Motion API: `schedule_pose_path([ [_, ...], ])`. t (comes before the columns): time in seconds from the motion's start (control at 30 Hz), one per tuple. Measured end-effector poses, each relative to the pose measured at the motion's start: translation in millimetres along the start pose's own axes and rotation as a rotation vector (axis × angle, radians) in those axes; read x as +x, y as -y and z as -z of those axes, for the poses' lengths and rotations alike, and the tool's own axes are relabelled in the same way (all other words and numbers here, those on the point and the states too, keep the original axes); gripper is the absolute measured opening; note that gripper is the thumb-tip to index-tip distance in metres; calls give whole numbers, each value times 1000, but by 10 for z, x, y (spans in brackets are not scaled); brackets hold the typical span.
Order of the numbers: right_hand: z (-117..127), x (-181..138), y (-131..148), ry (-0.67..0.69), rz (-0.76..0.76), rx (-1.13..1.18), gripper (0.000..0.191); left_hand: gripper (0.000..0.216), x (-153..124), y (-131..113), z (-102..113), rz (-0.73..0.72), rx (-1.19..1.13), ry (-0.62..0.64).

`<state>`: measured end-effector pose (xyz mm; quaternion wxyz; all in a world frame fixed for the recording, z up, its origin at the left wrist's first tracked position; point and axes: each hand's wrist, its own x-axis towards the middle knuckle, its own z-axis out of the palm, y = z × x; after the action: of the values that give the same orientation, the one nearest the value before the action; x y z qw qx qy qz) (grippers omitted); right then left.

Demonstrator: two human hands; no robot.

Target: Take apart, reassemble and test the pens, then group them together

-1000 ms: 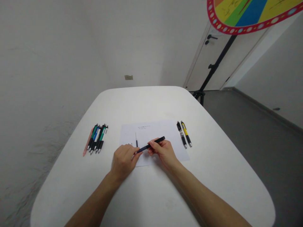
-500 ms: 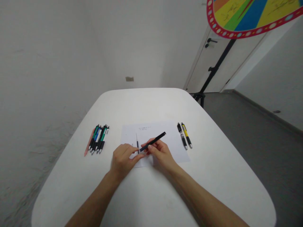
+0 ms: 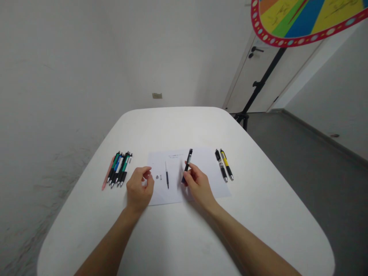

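My right hand grips a black pen, held tilted upward over the right half of a white sheet of paper. My left hand is at the paper's left edge, fingers curled and slightly apart, with nothing visible in them. Between the hands a pen refill lies on the paper, its dark part toward me. Left of it are two tiny pieces, a dark spring-like or tip-like part and a small clear one, too small to identify surely.
A cluster of several click pens, green, blue, white and black, lies on the left beside a pink pen. To the right are a black and clear pen and a yellow pen. A colourful wheel on a stand rises beyond the table.
My hands have separated. The left has moved left off the pen toward the paper's edge, uncovering the small parts; the right has turned the pen more upright.
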<state>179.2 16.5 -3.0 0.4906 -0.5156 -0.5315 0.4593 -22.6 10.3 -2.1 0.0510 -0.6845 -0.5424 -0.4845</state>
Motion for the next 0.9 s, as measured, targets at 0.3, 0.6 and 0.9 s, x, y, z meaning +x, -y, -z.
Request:
schedule_pose_path([
  [0.3,-11,-2,38,44,73,-304,47,13,9,-12,-2,-98,18,77],
  [0.6,-57,24,35,151,135,-662,23,9,2,-8,-2,-74,17,138],
  [0.9,-98,31,53,211,214,-887,19,8,-4,-6,-2,-73,13,161],
])
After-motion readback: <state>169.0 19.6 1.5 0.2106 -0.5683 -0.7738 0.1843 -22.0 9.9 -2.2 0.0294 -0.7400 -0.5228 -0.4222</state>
